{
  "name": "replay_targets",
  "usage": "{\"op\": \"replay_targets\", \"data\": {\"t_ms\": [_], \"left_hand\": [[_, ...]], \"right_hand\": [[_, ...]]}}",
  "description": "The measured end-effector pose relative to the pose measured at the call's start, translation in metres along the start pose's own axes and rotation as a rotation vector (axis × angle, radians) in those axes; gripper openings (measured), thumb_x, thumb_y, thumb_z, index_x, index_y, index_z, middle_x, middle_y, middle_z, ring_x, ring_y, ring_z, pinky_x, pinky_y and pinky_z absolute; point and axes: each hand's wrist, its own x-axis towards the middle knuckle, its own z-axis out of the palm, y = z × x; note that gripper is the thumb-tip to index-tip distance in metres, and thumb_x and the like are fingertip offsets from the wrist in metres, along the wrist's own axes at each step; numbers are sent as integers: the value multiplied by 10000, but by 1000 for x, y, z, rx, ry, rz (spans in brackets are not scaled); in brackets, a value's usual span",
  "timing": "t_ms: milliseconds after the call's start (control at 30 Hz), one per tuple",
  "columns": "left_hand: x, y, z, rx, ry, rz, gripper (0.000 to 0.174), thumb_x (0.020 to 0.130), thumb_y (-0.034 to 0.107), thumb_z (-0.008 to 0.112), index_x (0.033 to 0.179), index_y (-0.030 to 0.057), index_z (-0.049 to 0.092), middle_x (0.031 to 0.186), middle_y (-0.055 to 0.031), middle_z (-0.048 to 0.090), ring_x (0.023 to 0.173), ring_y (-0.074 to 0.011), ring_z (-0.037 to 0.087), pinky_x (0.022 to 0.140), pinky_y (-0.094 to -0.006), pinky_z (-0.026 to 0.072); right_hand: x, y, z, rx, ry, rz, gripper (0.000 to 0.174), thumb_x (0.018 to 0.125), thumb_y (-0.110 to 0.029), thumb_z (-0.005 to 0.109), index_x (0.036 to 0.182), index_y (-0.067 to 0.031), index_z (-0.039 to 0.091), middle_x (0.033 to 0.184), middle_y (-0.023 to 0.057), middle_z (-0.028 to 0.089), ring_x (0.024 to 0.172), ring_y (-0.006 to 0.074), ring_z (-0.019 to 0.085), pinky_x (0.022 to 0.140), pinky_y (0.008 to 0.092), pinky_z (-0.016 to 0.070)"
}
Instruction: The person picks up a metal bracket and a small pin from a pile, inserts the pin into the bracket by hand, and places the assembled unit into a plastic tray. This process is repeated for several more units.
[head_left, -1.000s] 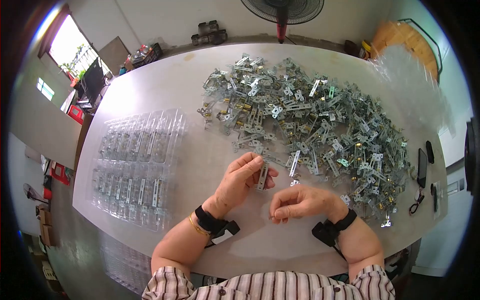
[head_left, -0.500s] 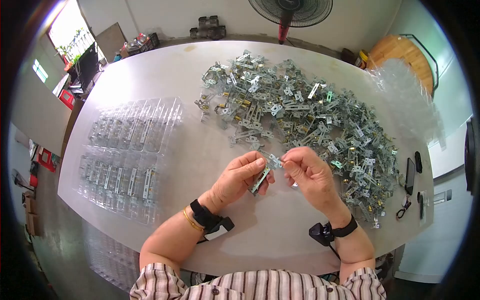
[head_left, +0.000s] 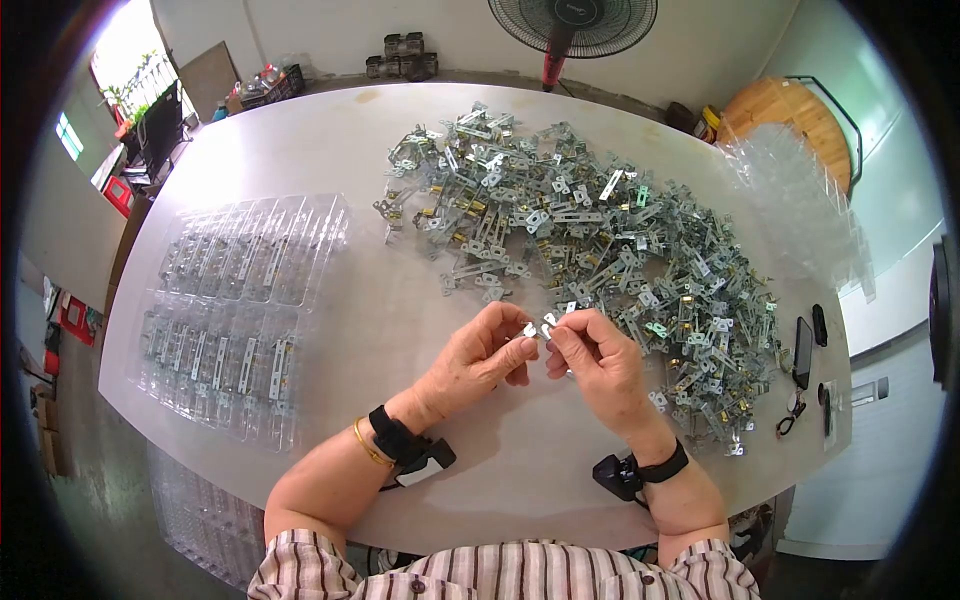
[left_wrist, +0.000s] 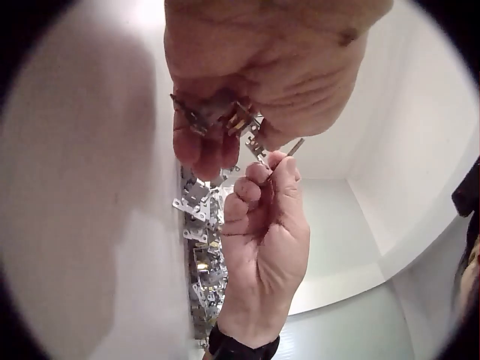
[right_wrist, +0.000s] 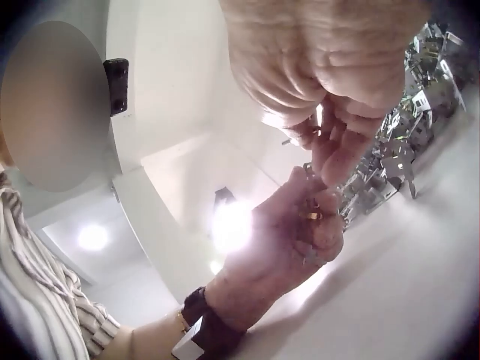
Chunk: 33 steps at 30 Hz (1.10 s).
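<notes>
Over the front middle of the table, the left hand [head_left: 470, 365] holds a slim metal bracket [left_wrist: 256, 144] between thumb and curled fingers. Most of that bracket is hidden by the hand; brass-coloured metal shows at the palm in the left wrist view. Directly beside it, the right hand [head_left: 608, 378] pinches a small flat metal piece [left_wrist: 297, 148] between thumb and forefinger. Fingertips of both hands are nearly together, with the small piece right at the bracket's end. Just beyond the hands spreads a large pile of metal brackets [head_left: 590, 225], some with brass-coloured parts.
Clear plastic trays [head_left: 328, 225] with rows of brackets lie on the left of the table. Stacked clear plastic [head_left: 795, 200] sits at the back right. A phone [head_left: 803, 352] and small dark items lie along the right edge. A fan [head_left: 575, 25] stands behind the table.
The right hand has risen from its low place beside the left hand and now pinches a small piece at the bracket. The left hand has turned the bracket, which shows less than before.
</notes>
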Motion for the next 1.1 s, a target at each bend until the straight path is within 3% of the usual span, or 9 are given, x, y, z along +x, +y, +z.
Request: {"op": "replay_targets", "data": {"t_ms": [167,233,467,633,833,967,1100], "left_hand": [[-1,6,-1,23,40,-156,318,1065,321,516,1234,53,528,844,-48,669,634,-115,631,556,-231,464],[-1,9,-5,-215,34,-227,326,1068,342,502,1201,49,555,793,-59,653,575,-122,611,507,-236,443],[0,8,-8,-287,24,-269,336,1065,354,501,1145,45,606,724,-66,624,479,-115,532,436,-226,390],[0,16,-7,-172,42,-310,331,1064,353,494,1166,64,619,697,-50,614,439,-76,479,421,-202,359],[-2,9,-5,87,38,-196,311,1057,325,520,1198,67,621,708,-12,628,505,-32,489,448,-182,361],[-1,7,-4,52,39,-175,299,1048,306,549,1195,56,621,703,5,625,540,-23,506,458,-180,368],[-2,6,0,155,24,-86,300,1041,294,569,1173,30,621,707,12,617,579,-26,528,495,-194,397]], "right_hand": [[-2,2,-1,43,76,-18,115,1020,-164,615,1038,-51,622,731,-14,614,608,47,561,546,214,468],[-3,0,-3,28,56,10,116,1019,-168,617,1027,-53,624,710,-19,605,599,43,553,539,212,458],[-8,1,1,-24,-1,97,106,1012,-140,613,966,-45,623,672,-27,589,589,38,550,524,210,436],[-8,3,1,-16,1,102,107,1009,-133,612,956,-41,619,671,-26,588,593,38,552,529,212,440],[-12,3,5,-72,10,49,95,1015,-129,604,1040,-38,593,672,-20,588,596,37,537,529,217,433],[-12,-5,8,32,18,66,159,1017,-115,599,1152,-42,557,672,-6,583,608,39,526,536,218,428],[-13,-2,9,-15,-44,97,133,1020,-107,590,1132,-35,579,675,-3,580,610,44,520,546,221,429]]}}
